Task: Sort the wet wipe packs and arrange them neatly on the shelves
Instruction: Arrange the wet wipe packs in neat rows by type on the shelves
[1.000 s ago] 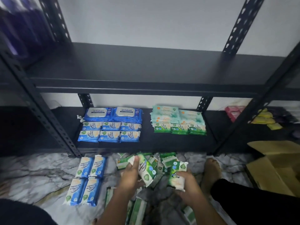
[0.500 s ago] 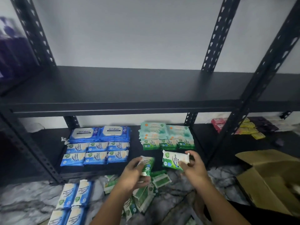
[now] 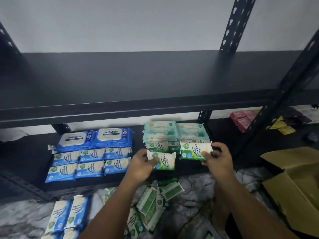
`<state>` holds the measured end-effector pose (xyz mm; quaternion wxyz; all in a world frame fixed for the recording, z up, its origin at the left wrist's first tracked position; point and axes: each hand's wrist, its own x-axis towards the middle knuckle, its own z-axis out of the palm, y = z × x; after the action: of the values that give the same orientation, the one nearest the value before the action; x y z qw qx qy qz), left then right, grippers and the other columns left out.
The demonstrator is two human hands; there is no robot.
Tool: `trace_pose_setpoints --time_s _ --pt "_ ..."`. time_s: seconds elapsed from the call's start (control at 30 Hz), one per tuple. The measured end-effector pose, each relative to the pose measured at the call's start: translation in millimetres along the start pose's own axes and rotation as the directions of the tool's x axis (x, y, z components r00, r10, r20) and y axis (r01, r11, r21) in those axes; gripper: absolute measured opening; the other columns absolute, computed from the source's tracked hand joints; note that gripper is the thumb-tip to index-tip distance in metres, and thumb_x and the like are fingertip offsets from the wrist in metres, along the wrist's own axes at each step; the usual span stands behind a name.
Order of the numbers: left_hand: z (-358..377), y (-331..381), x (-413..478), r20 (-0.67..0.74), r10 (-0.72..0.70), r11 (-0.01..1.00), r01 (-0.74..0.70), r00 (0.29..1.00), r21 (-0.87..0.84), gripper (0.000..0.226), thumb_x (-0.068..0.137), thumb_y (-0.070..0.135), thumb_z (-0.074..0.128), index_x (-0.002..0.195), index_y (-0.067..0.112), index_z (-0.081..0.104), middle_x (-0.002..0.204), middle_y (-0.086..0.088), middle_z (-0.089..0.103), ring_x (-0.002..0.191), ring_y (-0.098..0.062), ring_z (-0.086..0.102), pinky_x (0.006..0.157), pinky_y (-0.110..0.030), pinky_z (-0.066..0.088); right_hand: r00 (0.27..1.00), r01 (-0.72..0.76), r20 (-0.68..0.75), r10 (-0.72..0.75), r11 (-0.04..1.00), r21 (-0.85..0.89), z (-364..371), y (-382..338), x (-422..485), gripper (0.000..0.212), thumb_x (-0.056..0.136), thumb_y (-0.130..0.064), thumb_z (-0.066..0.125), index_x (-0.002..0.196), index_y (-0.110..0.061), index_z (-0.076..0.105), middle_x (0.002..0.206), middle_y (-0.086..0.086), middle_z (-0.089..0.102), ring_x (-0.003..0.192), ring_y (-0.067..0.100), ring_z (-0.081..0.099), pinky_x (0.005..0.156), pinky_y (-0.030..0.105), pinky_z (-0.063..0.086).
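My left hand (image 3: 139,167) grips a small green wipe pack (image 3: 164,161) over the front of the lower shelf (image 3: 31,156). My right hand (image 3: 217,157) holds a second green pack (image 3: 193,150) just to its right, in front of a row of green packs (image 3: 161,147) and stacked teal packs (image 3: 174,131). Blue packs (image 3: 91,161) lie in neat rows on the shelf's left, behind them two large blue Antabax packs (image 3: 96,137). Loose green packs (image 3: 151,204) and several blue packs (image 3: 69,216) lie on the marble floor.
A bare black upper shelf (image 3: 138,75) spans the view above, its front edge over my hands. Black perforated uprights (image 3: 279,107) stand at right. An open cardboard box (image 3: 293,185) sits on the floor at right. Pink and yellow packs (image 3: 245,119) lie on the neighbouring shelf.
Both hands lifted from the floor pile, each with a green pack, and moved forward onto the lower shelf in front of the green row. The view tilted upward.
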<state>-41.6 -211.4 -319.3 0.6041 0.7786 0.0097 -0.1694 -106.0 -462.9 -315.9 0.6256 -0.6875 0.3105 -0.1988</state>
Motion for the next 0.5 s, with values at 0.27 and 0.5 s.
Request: trace_pose_setpoints --time_s 0.27,0.5 --pt "22 -56 74 -0.151 -0.068 0.993 0.082 0.986 0.086 0.014 0.088 0.034 0.077 0.089 0.028 0.064 0.087 0.000 0.074 0.081 -0.025 0.072 0.075 -0.053 0.060 0.996 -0.089 -0.022 0.087 0.993 -0.072 25 56 64 0.026 0.088 0.001 0.073 0.105 -0.012 0.059 0.106 0.014 0.064 0.083 0.021 0.066 0.070 0.045 0.062" --pt "41 -101 104 -0.186 -0.195 0.972 0.215 0.963 0.096 0.021 0.085 0.035 0.079 0.090 0.017 0.069 0.089 -0.012 0.074 0.082 -0.033 0.072 0.070 -0.054 0.060 0.965 -0.262 -0.051 0.258 0.960 -0.098 41 108 96 0.022 0.085 0.000 0.076 0.082 -0.007 0.056 0.096 0.023 0.068 0.074 0.030 0.069 0.073 0.050 0.061"
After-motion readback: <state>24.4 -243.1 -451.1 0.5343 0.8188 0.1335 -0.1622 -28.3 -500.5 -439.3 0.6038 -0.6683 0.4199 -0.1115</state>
